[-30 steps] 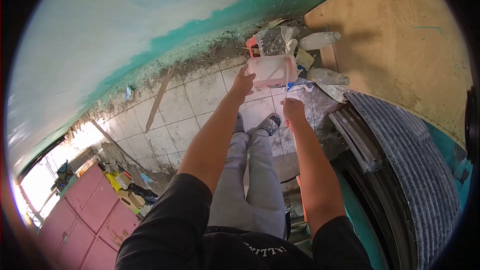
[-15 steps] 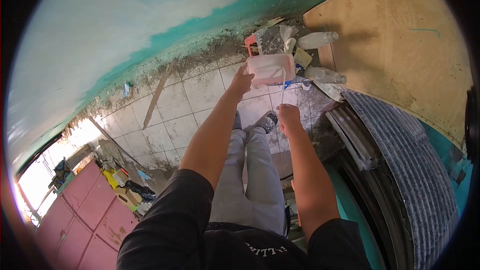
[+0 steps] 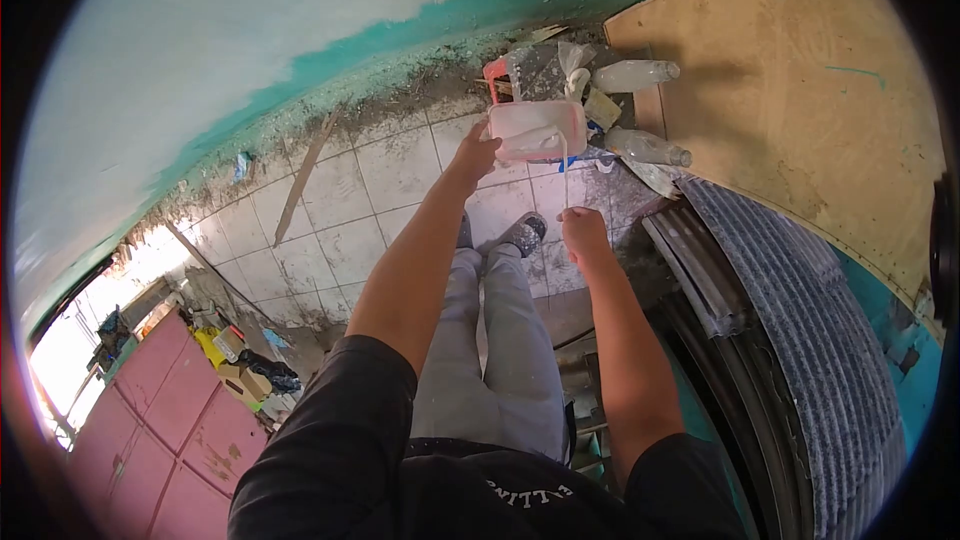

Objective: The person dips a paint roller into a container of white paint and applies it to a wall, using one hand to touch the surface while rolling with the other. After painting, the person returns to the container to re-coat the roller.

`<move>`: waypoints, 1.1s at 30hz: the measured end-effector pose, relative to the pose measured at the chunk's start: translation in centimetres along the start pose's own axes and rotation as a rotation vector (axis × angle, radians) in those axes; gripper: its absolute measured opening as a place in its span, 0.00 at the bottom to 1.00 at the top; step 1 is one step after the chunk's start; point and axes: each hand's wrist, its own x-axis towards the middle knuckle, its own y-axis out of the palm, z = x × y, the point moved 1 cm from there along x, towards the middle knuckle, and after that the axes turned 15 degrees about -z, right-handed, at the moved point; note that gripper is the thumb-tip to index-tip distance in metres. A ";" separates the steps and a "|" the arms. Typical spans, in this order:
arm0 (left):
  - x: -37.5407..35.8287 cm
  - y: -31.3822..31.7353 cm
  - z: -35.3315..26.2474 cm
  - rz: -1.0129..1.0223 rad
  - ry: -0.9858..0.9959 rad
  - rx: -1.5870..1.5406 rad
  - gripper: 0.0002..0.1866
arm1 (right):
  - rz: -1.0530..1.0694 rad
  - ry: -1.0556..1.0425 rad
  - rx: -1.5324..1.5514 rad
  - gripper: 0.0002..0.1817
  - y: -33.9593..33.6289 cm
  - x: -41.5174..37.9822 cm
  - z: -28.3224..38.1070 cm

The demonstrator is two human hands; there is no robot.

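My left hand grips the left end of a shallow, pinkish-white plastic tub, holding it out over the tiled floor. Inside the tub lies the white head of what looks like a small paint roller. Its thin white frame bends at the tub's right side and runs down to my right hand. That hand is closed around the roller's lower end, and the grip is mostly hidden by my fingers. Whether the tub contains paint is hard to make out.
Beyond the tub are clear plastic bottles, a plastic bag and a red-edged item. A wooden panel leans at right above corrugated sheets. The white-and-teal wall rises ahead; a wood strip lies on the tiles.
The tub and both hands have shifted only slightly. The roller stays in the tub, and both hands keep their holds. The view has moved a little.
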 end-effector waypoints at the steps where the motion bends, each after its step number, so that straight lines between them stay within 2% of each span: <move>1: -0.1 -0.2 -0.1 0.002 -0.002 0.011 0.38 | 0.016 0.045 -0.001 0.14 -0.5 -0.5 1.2; 3: -0.1 -0.5 -0.2 0.013 -0.002 0.024 0.38 | 0.023 0.093 -0.001 0.15 -0.3 -0.1 1.5; 5: 0.2 -0.8 -0.2 0.065 0.009 -0.028 0.39 | -0.024 -0.068 -0.078 0.14 0.9 1.5 0.3; 6: 0.1 -0.4 -0.6 0.070 0.011 -0.029 0.39 | -0.029 -0.069 -0.078 0.14 1.1 1.8 0.9; 9: 0.0 -0.6 -0.7 0.005 0.018 0.058 0.38 | 0.017 0.057 0.124 0.14 2.1 1.2 3.8; 12: 0.4 -0.8 -0.2 0.048 0.034 0.026 0.37 | 0.061 0.077 0.194 0.14 1.5 1.0 3.9; 17: 0.3 -0.3 -0.8 0.011 0.012 0.035 0.37 | 0.045 0.110 0.113 0.15 -0.5 -0.4 2.3; 20: 0.2 -0.3 -0.8 -0.015 -0.003 0.022 0.36 | 0.086 0.205 0.079 0.14 0.2 -0.7 2.2; 23: 0.5 -0.3 -0.8 0.009 0.013 0.017 0.37 | 0.110 0.195 0.142 0.12 1.6 0.1 2.9; 25: 0.3 -0.2 -1.2 0.001 0.014 0.036 0.37 | 0.112 -0.036 0.024 0.10 3.6 2.1 1.6; 26: 0.0 -0.1 -1.4 -0.006 0.015 0.050 0.37 | 0.113 -0.032 0.027 0.10 3.8 2.2 1.4; 28: 0.0 -0.2 -1.1 0.001 0.016 0.026 0.37 | 0.082 0.139 0.201 0.11 2.8 1.2 3.6; 29: 0.1 -0.2 -1.0 0.009 0.015 -0.001 0.38 | 0.082 0.137 0.201 0.11 2.3 1.0 4.0; 31: 0.4 -0.2 -1.1 -0.004 0.012 -0.006 0.38 | 0.112 0.284 0.184 0.12 1.1 0.6 3.7; 33: 0.5 0.1 -0.9 -0.005 0.002 -0.008 0.37 | 0.100 0.244 0.171 0.13 0.4 -0.8 3.0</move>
